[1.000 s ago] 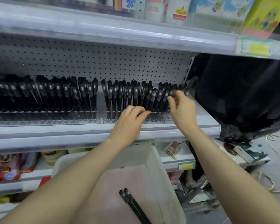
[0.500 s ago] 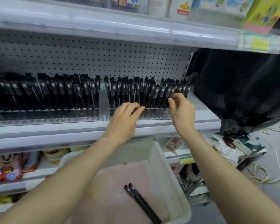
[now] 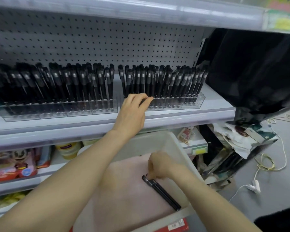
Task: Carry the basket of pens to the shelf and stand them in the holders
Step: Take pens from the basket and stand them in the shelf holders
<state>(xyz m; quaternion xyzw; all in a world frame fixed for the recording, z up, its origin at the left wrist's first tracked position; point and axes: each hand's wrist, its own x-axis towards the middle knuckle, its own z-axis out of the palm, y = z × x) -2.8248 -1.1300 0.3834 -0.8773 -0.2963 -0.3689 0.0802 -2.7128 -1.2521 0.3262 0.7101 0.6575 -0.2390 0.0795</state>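
Two black pens (image 3: 164,193) lie side by side on the pink bottom of the white basket (image 3: 179,148), low in the view. My right hand (image 3: 162,166) reaches into the basket and pinches their cap ends with its fingertips. My left hand (image 3: 132,113) rests on the front of the right clear holder (image 3: 191,104), its bent fingers touching the pens there. Many black pens (image 3: 166,81) stand upright in that holder. The left clear holder (image 3: 57,113) is packed with more of them.
The upper shelf (image 3: 141,12) overhangs the pen row closely. A black bag (image 3: 251,72) hangs just right of the shelf end. Packaged goods (image 3: 13,164) fill the lower shelf behind the basket. Loose papers (image 3: 244,138) and cables (image 3: 266,164) lie on the floor at right.
My right hand left the right end of the pen row and dropped into the basket onto the two pens. My left hand stayed at the holder's front.
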